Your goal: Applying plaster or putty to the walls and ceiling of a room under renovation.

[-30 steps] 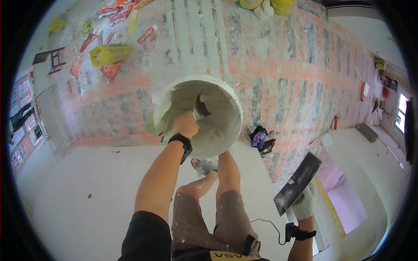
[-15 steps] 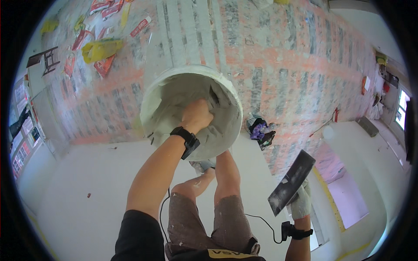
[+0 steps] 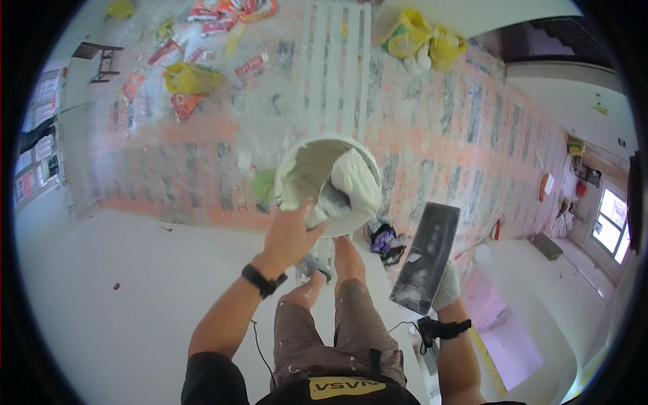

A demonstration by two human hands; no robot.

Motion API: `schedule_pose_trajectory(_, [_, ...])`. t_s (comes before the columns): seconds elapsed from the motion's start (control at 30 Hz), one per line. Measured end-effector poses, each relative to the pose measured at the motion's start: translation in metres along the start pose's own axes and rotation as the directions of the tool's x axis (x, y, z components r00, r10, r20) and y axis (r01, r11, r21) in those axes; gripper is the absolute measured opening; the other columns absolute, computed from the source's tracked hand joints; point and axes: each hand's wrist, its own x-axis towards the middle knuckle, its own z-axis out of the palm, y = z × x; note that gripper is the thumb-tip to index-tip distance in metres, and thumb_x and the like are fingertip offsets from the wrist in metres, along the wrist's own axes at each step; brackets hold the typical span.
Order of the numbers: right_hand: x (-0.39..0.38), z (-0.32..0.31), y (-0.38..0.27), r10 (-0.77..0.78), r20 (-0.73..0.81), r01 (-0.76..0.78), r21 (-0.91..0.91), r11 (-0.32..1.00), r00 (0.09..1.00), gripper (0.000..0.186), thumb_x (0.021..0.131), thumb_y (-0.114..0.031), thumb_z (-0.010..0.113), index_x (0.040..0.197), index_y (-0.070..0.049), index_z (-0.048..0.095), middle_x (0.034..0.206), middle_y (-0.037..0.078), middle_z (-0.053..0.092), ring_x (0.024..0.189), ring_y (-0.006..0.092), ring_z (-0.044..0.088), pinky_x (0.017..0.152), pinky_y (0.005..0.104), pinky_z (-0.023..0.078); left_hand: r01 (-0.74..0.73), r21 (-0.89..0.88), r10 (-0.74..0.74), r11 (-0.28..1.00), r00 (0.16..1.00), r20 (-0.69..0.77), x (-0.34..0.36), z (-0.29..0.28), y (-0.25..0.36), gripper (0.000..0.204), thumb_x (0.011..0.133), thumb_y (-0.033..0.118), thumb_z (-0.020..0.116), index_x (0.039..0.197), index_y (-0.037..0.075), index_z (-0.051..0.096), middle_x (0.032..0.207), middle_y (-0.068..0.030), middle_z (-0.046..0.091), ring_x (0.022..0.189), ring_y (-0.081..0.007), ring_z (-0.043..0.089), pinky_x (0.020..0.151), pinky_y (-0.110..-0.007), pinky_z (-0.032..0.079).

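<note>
A white bucket [image 3: 370, 150] with plaster-coated walls stands in front of my legs. At its near left rim is my left hand [image 3: 287, 236], bare and closed; it seems to grip a scraper, its handle hidden in the palm. A thick lump of white plaster [image 3: 356, 177] rises at the bucket's mouth, beside a grey blade-like surface [image 3: 331, 202]. To the right, my gloved right hand [image 3: 448, 289] is closed on a plastering trowel [image 3: 426, 256]. The trowel's long dark blade is tilted, with white smears along it. Its handle is hidden behind the blade.
White slats [image 3: 334, 74] run away beyond the bucket. Yellow bags [image 3: 408, 34] and red-and-white sacks [image 3: 223, 13] lie on the stained floor covering. A purple and black bundle [image 3: 386, 241] lies right of my feet. A dark stool [image 3: 101, 61] stands far left.
My left hand has come out of the bucket toward me, and a lump of plaster now shows at its mouth. The right hand's trowel has shifted left and turned more upright. The view has shifted.
</note>
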Motion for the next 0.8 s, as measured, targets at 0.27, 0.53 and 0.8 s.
schedule_pose_trajectory(0.27, [-0.081,0.205,-0.006,-0.032,0.473,-0.026,0.115,0.993,0.88,0.031,0.102,-0.023,0.054,0.127,-0.005,0.056,0.106,0.008,0.063,0.096,0.0233,0.063,0.087,0.0384,0.054,-0.417,0.247,0.485,0.874,0.768,-0.419,-0.155,-0.142,0.064,0.031,0.078,0.006,0.072,0.108,0.006,0.067,0.089,-0.0117,0.06,0.075,-0.0339,0.063,0.065,-0.041,0.052])
schedule_pose_trajectory(0.53, [-0.2,0.279,0.057,0.173,0.867,-0.168,-0.105,0.98,0.468,0.032,0.101,-0.027,0.054,0.125,-0.005,0.056,0.102,0.007,0.061,0.093,0.0232,0.061,0.086,0.0395,0.053,-0.05,0.461,0.373,0.886,0.667,-0.644,-0.327,-0.207,0.047,0.034,0.086,0.002,0.06,0.118,0.013,0.062,0.089,-0.0105,0.052,0.074,-0.0312,0.06,0.06,-0.044,0.051])
schedule_pose_trajectory(0.8, [-0.331,0.342,0.097,0.452,0.892,-0.266,-0.43,0.863,0.027,0.039,0.1,-0.039,0.054,0.121,-0.007,0.054,0.09,0.005,0.051,0.084,0.0229,0.053,0.084,0.0421,0.048,0.289,0.229,0.086,0.93,0.436,-0.896,-0.531,-0.208,-0.018,0.022,0.093,0.01,0.06,0.114,0.011,0.065,0.089,-0.013,0.059,0.076,-0.0335,0.065,0.063,-0.043,0.053])
